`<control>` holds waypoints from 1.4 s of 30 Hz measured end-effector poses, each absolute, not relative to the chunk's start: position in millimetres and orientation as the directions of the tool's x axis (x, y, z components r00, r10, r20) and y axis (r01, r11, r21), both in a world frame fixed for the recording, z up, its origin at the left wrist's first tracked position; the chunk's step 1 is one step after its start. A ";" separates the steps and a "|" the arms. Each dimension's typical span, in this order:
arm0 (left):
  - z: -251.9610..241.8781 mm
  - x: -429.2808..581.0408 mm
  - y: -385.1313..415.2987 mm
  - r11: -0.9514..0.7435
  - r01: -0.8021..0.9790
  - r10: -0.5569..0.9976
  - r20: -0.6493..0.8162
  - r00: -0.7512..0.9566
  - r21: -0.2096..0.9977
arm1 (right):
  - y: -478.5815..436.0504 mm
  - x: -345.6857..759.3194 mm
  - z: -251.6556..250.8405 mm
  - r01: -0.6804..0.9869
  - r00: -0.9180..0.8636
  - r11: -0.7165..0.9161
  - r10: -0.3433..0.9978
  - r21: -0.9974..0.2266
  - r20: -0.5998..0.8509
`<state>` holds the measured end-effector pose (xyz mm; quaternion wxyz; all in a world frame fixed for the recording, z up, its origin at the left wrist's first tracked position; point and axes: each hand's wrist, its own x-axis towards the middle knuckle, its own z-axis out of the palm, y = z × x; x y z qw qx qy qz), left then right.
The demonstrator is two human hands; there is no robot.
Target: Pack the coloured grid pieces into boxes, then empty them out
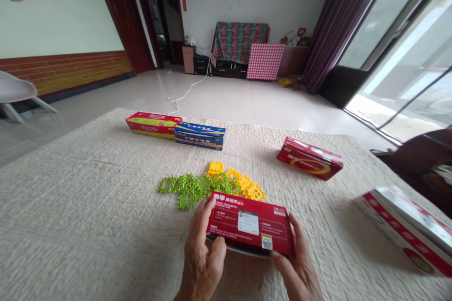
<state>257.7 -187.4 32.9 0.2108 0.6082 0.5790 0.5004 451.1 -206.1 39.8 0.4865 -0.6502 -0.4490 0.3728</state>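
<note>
A red cardboard battery box (231,218) with white print is held between my two hands, just above the cloth-covered surface. My left hand (202,251) grips its left end, thumb on the near edge. On the right end my right hand (298,263) is closed the same way, its thumb at the near lower corner. The near side of the box looks dark, and I cannot tell whether its flap is open. Right behind the box lies a loose pile of green plastic interlocking pieces (190,186) and yellow ones (245,182), partly hidden by it.
Toward the far edge of the cream quilted cover (106,188) stand a red-and-yellow box (151,124) and a blue box (199,136), end to end. Another red box (310,157) sits at right, with a larger red-and-white box (406,230) nearer me. A white cable (190,87) crosses the floor.
</note>
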 end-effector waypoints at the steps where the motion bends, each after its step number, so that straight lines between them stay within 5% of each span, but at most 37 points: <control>1: 34.4 258.5 -187.4 -0.226 0.468 0.920 0.345 -0.186 0.854 | -206.2 451.5 41.9 0.234 0.313 -0.126 0.949 -0.964 -0.048; 10: 30.6 257.6 -187.9 -0.170 0.380 0.941 0.264 -0.211 0.909 | -210.1 452.1 48.3 0.126 0.239 -0.091 0.969 -0.988 -0.059; 21: 25.9 253.7 -187.5 -0.181 0.444 0.941 0.285 -0.180 0.878 | -209.2 478.0 31.1 0.192 0.040 -0.040 0.999 -0.981 -0.033; 26: 26.5 252.7 -187.5 -0.200 0.470 0.936 0.310 -0.169 0.860 | -210.4 467.8 34.1 0.372 0.182 0.097 0.968 -0.923 0.175; 34: 30.7 252.4 -186.4 -0.275 0.500 0.911 0.389 -0.139 0.821 | -204.3 478.4 42.6 0.696 0.041 0.312 0.882 -0.646 0.470; 42: 33.1 260.5 -189.9 -0.246 0.461 0.921 0.354 -0.164 0.853 | -207.1 489.2 59.8 0.568 0.277 0.100 0.912 -0.817 0.304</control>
